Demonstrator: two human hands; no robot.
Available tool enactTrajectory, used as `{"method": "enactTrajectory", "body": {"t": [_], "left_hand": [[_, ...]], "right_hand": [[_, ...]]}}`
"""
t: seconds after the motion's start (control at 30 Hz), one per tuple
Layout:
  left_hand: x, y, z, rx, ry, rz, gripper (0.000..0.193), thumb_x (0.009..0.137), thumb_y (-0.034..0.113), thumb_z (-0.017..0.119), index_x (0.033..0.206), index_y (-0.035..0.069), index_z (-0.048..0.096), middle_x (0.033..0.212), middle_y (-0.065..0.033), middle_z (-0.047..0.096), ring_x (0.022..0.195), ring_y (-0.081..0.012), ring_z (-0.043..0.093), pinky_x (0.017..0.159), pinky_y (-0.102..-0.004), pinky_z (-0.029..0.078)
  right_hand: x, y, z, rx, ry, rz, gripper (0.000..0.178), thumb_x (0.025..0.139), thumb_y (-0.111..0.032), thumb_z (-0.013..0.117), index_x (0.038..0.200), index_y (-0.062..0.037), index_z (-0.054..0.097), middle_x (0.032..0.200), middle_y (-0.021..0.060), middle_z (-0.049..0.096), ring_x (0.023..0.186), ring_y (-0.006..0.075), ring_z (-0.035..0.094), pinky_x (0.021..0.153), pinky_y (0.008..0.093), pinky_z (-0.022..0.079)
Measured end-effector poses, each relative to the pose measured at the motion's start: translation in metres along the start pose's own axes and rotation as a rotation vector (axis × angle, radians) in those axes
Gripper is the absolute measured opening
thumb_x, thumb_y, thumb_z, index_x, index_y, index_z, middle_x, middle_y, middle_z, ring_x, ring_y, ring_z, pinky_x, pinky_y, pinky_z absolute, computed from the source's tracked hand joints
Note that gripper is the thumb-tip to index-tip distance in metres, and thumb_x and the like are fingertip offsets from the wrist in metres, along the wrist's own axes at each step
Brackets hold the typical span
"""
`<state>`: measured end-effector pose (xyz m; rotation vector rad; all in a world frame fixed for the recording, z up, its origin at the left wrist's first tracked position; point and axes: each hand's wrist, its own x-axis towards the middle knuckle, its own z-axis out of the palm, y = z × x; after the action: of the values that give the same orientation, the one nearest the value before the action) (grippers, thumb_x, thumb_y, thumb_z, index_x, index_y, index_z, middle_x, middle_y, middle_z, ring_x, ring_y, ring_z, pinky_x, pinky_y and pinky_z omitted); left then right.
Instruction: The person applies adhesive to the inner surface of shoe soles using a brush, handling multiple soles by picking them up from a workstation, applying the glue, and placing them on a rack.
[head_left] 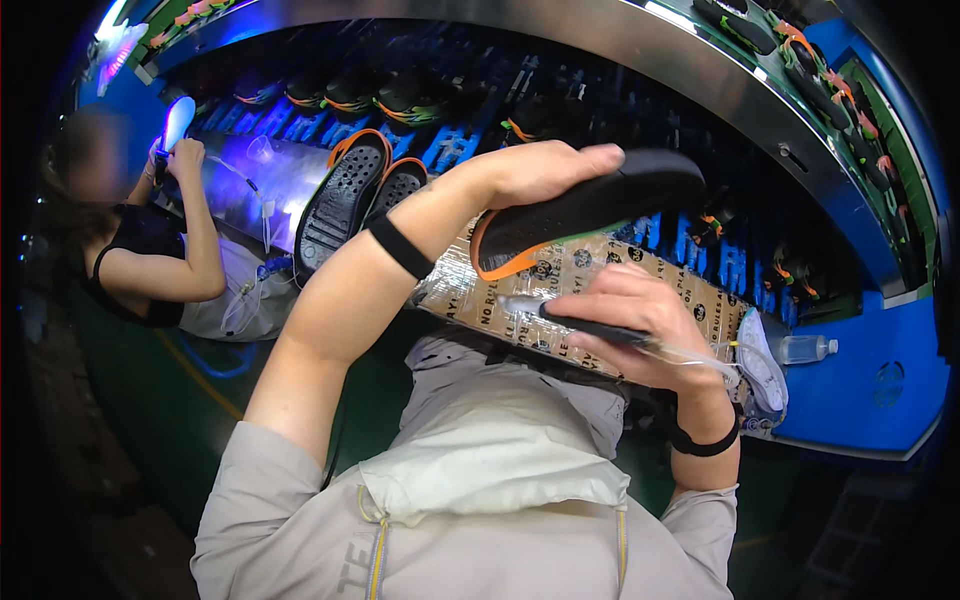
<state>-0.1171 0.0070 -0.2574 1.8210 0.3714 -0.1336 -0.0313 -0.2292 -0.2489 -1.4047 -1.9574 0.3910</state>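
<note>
My left hand (548, 176) grips a black shoe sole (625, 195) with an orange and green rim, thumb over its upper edge. The sole is held tilted above the work surface. Below it, my right hand (640, 315) is closed round a black-handled tube-fed brush (600, 328). Its pale tip is blurred and stands just under the sole's orange end, apart from it. A clear tube (700, 362) runs back from the handle past my wrist. Two more black soles, a nearer one (340, 205) and a partly hidden one (402, 184), lean left of my forearm.
Plastic-covered printed cardboard (665, 280) lines the work surface. Behind it, blue racks (450, 148) carry dark shoe parts under a metal hood (790, 150). A clear bottle (806, 348) and a white bundle (762, 365) are at right. At left, a co-worker (150, 245) holds a brightly lit sole.
</note>
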Motion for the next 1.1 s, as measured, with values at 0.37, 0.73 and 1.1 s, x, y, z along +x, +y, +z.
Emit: {"method": "enactTrajectory", "body": {"t": [0.37,0.73,1.1], "left_hand": [[-0.095,-0.192,0.046,-1.454,-0.111,0.243,0.105,0.102,0.079,0.045,0.172,0.003,0.027,0.168,-0.0358,0.039,0.146,-0.0602,0.049,0.112,-0.0744,0.047],[-0.066,-0.220,0.145,-1.846,-0.179,0.020,0.092,0.109,0.071,0.029,0.164,-0.002,0.041,0.156,-0.0363,0.051,0.144,-0.0551,0.053,0.116,-0.0711,0.046],[-0.048,-0.176,0.153,-1.546,0.036,0.114,0.071,0.102,0.051,0.044,0.152,0.002,0.057,0.145,-0.0216,0.067,0.132,-0.0368,0.068,0.115,-0.0521,0.054]], "right_hand": [[-0.075,0.050,0.041,0.521,0.765,0.583,0.023,0.094,-0.002,0.075,0.116,0.0044,0.077,0.092,0.0002,0.073,0.079,0.0052,0.060,0.070,0.0222,0.046],[-0.047,0.078,0.086,0.532,0.653,0.761,0.016,0.095,-0.012,0.075,0.107,-0.0020,0.080,0.085,0.0023,0.073,0.077,0.0089,0.062,0.072,0.0264,0.050],[0.004,0.076,0.091,-0.008,0.828,0.373,0.018,0.090,-0.011,0.078,0.106,-0.0014,0.077,0.097,0.0192,0.078,0.086,0.0329,0.076,0.078,0.0424,0.059]]}}
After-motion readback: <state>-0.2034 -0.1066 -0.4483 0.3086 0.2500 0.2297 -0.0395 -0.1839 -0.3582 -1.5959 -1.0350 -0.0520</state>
